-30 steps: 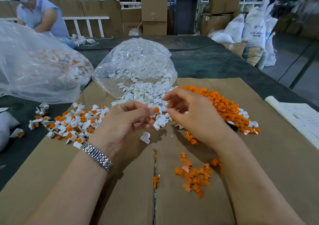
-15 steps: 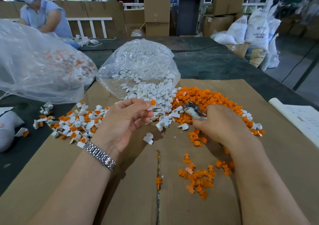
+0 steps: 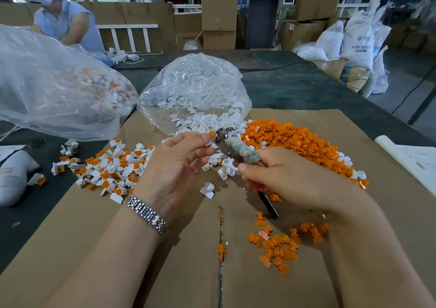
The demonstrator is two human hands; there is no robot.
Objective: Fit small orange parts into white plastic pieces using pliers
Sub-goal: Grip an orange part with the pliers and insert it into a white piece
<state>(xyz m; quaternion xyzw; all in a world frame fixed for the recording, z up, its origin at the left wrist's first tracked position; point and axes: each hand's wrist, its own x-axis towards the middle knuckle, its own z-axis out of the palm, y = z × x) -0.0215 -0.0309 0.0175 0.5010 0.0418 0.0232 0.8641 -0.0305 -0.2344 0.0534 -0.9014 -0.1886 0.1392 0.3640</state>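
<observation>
Now the left hand pinches a white piece with an orange part at its fingertips, just at 12 o'clock of the knuckles. The right hand grips the pliers, whose nose touches that piece from 3 o'clock. Judging by this, the press-in is under way: keep the piece square to the nose, squeeze gently, and drop it on the finished pile at 9 o'clock.

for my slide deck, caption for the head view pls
Right hand brings pliers to the part pinched by the left hand.
</observation>
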